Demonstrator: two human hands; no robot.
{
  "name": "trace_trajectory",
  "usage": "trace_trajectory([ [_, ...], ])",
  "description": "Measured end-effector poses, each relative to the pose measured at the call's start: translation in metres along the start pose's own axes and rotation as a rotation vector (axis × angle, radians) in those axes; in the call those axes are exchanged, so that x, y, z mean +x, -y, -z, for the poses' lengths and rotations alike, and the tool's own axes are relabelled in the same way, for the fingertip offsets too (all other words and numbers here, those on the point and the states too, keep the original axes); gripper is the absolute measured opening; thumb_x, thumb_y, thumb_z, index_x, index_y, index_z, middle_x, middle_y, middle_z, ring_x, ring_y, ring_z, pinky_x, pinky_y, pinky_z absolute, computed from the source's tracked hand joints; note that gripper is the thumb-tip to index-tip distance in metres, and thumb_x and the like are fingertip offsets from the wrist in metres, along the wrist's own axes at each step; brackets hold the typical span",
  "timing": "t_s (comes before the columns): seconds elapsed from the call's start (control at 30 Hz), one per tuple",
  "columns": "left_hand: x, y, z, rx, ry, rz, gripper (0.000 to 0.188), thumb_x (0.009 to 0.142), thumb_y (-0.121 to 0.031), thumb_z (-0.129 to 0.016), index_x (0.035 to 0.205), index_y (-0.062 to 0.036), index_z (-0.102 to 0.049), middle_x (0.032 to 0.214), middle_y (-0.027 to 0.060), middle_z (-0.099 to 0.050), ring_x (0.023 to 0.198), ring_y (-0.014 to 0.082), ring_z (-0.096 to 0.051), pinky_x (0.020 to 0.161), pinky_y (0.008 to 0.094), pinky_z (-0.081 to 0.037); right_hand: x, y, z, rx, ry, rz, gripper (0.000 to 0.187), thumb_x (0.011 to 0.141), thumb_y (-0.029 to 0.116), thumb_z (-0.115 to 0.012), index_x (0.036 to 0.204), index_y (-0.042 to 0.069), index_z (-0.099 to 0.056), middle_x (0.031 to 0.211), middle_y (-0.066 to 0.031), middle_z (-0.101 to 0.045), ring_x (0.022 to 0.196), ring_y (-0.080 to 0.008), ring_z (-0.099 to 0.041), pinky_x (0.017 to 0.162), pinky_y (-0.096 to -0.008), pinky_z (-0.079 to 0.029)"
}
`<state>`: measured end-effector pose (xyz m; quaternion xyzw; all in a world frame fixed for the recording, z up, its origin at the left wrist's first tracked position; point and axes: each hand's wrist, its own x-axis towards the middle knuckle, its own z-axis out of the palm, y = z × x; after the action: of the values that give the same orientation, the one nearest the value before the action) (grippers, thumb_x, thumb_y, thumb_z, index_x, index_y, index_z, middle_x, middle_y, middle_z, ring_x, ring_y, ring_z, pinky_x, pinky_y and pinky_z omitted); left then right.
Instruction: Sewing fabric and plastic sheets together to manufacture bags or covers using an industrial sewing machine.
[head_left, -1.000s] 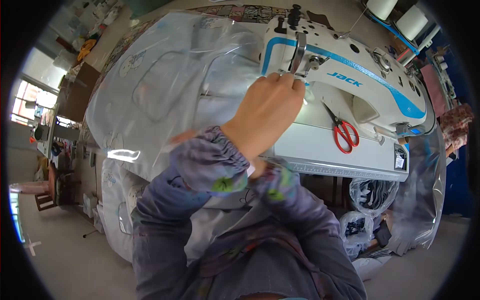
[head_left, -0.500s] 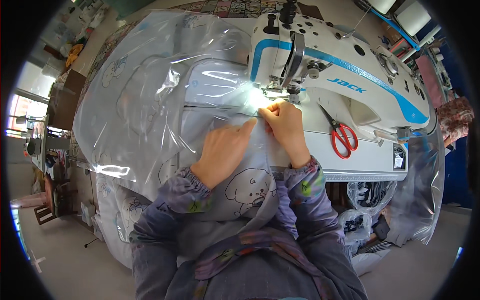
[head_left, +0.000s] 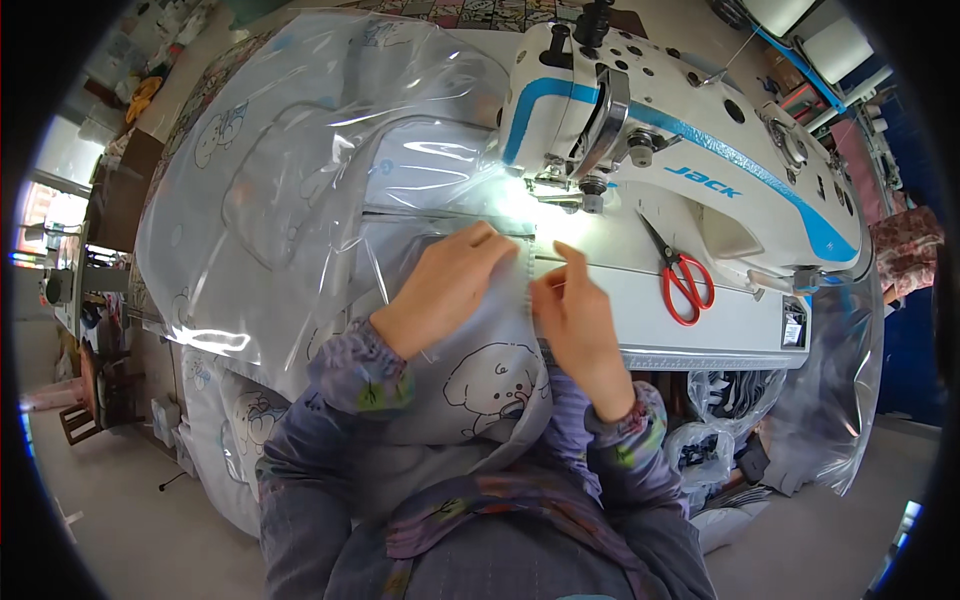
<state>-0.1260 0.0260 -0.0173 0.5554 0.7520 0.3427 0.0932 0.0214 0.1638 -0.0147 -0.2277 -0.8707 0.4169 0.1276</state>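
Grey fabric printed with a cartoon dog (head_left: 495,385) drapes from the machine bed down over my lap, with clear plastic sheeting (head_left: 290,200) at the left. My left hand (head_left: 445,285) lies on the fabric near its stitched right edge. Its fingers are bent together on the cloth, their tips partly hidden. At that same edge is my right hand (head_left: 580,325), with the index finger raised apart from the thumb. The lit needle area of a white and blue sewing machine (head_left: 690,150) is just beyond both hands.
Scissors with red handles (head_left: 687,285) lie on the machine bed right of my right hand. Plastic bags of dark pieces (head_left: 705,440) are below the table edge. Thread cones (head_left: 835,45) stand at the far right, and a wooden chair (head_left: 90,400) at the left.
My right hand has drawn back from the needle area towards me, and its index finger has lifted away from the thumb. My left hand has shifted slightly left and its fingers are more bent.
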Motion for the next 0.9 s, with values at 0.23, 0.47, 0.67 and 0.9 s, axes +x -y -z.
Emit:
trace_trajectory([
  [0.23, 0.008, 0.003, 0.002, -0.036, 0.02, 0.005, 0.04, 0.087, 0.003, -0.056, 0.126, -0.0036, -0.064, 0.104, 0.0139, -0.058, 0.093, 0.0355, -0.063, 0.079, 0.0452, -0.05, 0.021, -0.006, -0.007, 1.194, 0.227, -0.387, 0.063, 0.093, -0.001, -0.066, 0.149, -0.005, -0.037, 0.087, -0.0015, -0.06, 0.067, -0.0085, -0.057, 0.057, -0.0199, -0.044],
  [0.47, 0.003, -0.004, -0.004, 0.006, -0.033, -0.035, 0.041, 0.088, 0.001, -0.055, 0.129, -0.0021, -0.063, 0.116, 0.0142, -0.059, 0.104, 0.0335, -0.06, 0.089, 0.0414, -0.05, 0.022, -0.005, 0.002, 1.115, 0.267, -0.346, 0.067, 0.092, -0.005, -0.063, 0.153, -0.005, -0.036, 0.088, -0.0024, -0.056, 0.068, -0.006, -0.053, 0.052, -0.0173, -0.037],
  [0.67, 0.007, 0.0, -0.013, 0.124, -0.046, -0.065, 0.041, 0.089, -0.003, -0.054, 0.129, -0.0003, -0.061, 0.128, 0.0131, -0.06, 0.107, 0.0328, -0.06, 0.094, 0.04, -0.051, 0.033, -0.009, 0.005, 1.036, 0.307, -0.323, 0.07, 0.09, -0.006, -0.063, 0.154, -0.006, -0.035, 0.089, -0.0022, -0.055, 0.066, -0.0062, -0.052, 0.051, -0.0181, -0.035],
  [0.9, 0.021, -0.003, -0.01, 0.172, -0.079, -0.074, 0.035, 0.085, 0.0, -0.056, 0.12, -0.0007, -0.062, 0.119, 0.0128, -0.061, 0.104, 0.034, -0.06, 0.091, 0.041, -0.052, 0.048, -0.01, 0.011, 0.903, 0.283, -0.321, 0.064, 0.09, -0.006, -0.059, 0.151, -0.008, -0.037, 0.082, -0.0016, -0.054, 0.061, -0.0063, -0.049, 0.048, -0.0192, -0.034],
])
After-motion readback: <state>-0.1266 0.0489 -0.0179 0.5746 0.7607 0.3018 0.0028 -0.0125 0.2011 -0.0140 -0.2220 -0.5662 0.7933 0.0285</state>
